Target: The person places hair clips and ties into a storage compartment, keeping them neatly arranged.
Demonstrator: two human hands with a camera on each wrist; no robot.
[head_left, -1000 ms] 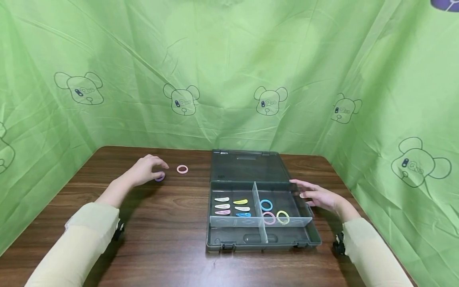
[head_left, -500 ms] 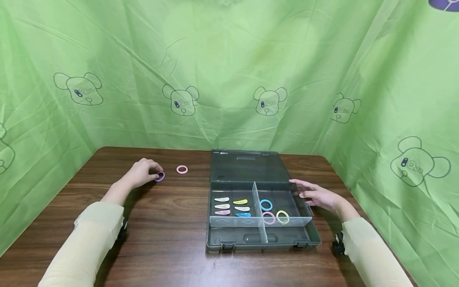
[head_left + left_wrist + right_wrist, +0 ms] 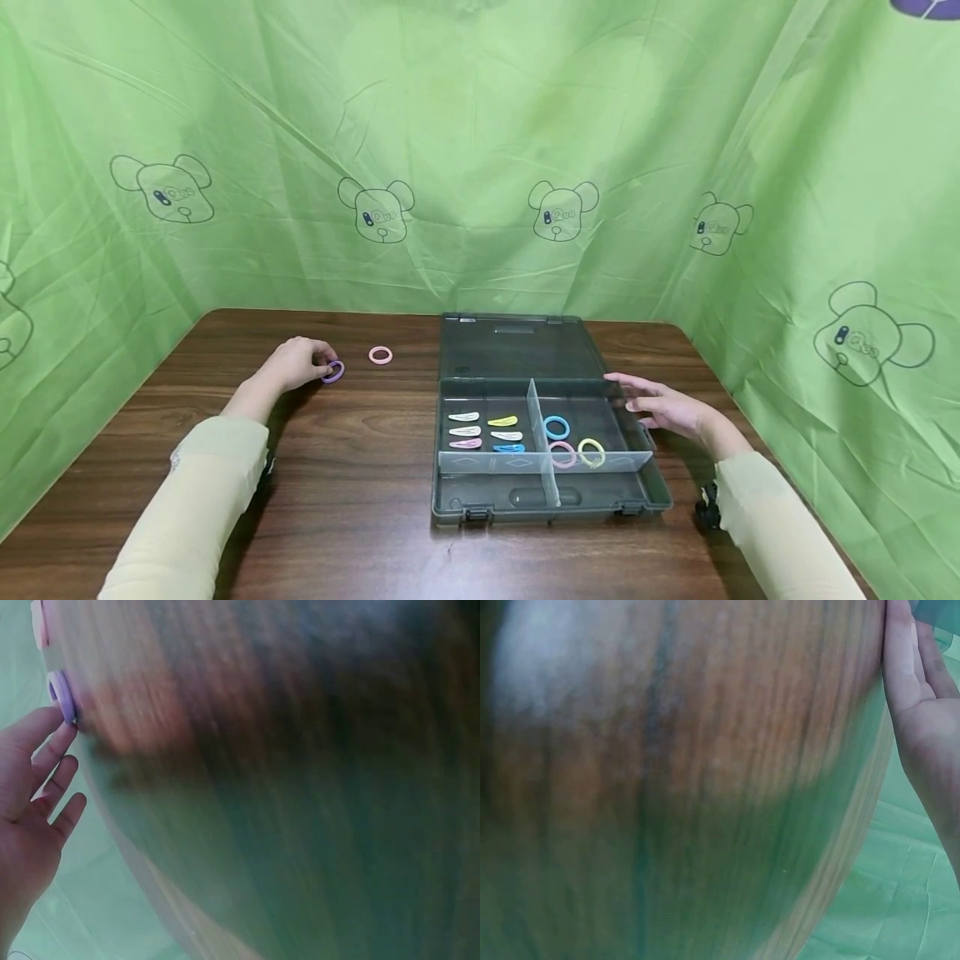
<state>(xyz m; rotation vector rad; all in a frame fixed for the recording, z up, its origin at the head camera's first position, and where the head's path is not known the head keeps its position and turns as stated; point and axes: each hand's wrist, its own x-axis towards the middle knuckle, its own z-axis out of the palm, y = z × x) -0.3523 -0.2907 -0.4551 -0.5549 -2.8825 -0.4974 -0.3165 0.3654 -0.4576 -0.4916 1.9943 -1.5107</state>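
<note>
My left hand [image 3: 296,365] pinches a purple hair tie [image 3: 342,372] between thumb and forefinger, low over the left side of the table. In the left wrist view the same purple hair tie [image 3: 64,701] stands on edge at the fingertips, the other fingers loosely spread. Just right of it lies a pink hair tie [image 3: 380,363]. My right hand [image 3: 675,414] rests its relaxed fingers against the right wall of a grey divided plastic box [image 3: 517,517]. Several snap hair clips [image 3: 465,432] lie in its back left compartment; blue [image 3: 557,438], pink and yellow hair ties sit at back right.
The box's lid [image 3: 517,350] is folded back flat behind it. Clear dividers [image 3: 487,463] cross the box. The wooden table [image 3: 360,517] ends at a green curtain [image 3: 472,167] at the back and sides.
My left hand has closed its thumb and forefinger on the purple hair tie, its sleeve shifting slightly right. The right hand stays at the box's side.
</note>
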